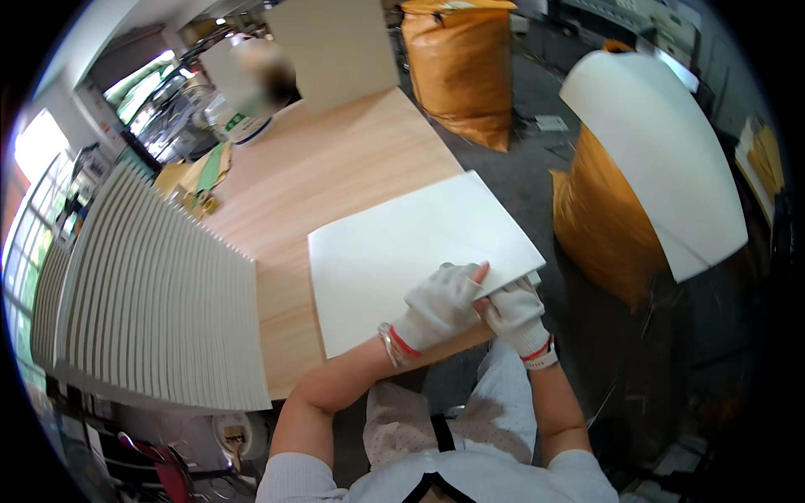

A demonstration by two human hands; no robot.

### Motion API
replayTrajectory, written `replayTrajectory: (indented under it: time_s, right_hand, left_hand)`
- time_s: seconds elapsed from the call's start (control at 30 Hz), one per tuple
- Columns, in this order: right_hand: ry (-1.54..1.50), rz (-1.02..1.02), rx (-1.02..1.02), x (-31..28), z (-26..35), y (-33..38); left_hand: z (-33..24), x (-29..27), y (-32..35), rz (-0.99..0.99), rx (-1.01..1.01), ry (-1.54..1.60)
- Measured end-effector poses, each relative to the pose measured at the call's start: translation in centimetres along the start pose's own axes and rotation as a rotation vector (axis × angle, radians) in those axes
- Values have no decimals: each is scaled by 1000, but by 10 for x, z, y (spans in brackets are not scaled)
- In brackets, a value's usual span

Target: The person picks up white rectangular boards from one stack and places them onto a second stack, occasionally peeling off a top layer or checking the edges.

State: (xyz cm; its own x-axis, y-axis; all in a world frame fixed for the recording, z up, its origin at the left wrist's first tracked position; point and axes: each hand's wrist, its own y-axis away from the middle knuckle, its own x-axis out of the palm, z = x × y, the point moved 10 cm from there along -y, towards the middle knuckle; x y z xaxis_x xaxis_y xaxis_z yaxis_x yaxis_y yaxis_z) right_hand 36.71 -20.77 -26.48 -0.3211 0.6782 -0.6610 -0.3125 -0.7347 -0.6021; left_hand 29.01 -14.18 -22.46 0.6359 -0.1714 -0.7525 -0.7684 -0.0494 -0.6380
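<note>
A stack of white boards (402, 243), or a folded one, lies flat on the wooden table at its near right edge. My left hand (444, 303), in a pale knit glove with bare fingertips, is closed at the near edge of the white board, its thumb lying on the top face. Close beside it, my right hand (516, 314), gloved the same way, is wrapped around the near right corner, where a second white layer shows under the top one. The undersides of both hands' fingers are hidden.
On the left of the wooden table (344, 159) stands a long row of upright white panels (159, 293). A white tub (239, 121) and tape rolls (204, 201) sit farther back. Orange sacks (461, 75) stand right of the table, one under a curved white sheet (658, 151). A brush (236, 440) lies low left.
</note>
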Motion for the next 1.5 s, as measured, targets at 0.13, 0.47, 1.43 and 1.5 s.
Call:
replayTrajectory:
  time_s: [0.13, 0.47, 1.43, 1.5]
  right_hand:
    - [35, 225, 37, 38, 0, 2]
    - [-158, 151, -502, 129, 221, 9]
    - [-1755, 438, -45, 68, 510, -299]
    - [-1653, 683, 46, 119, 517, -318]
  left_hand:
    - [-3, -9, 1, 110, 39, -329]
    - [125, -212, 58, -619, -381, 531]
    - [47, -625, 17, -422, -398, -653]
    - [46, -661, 84, -438, -742, -840]
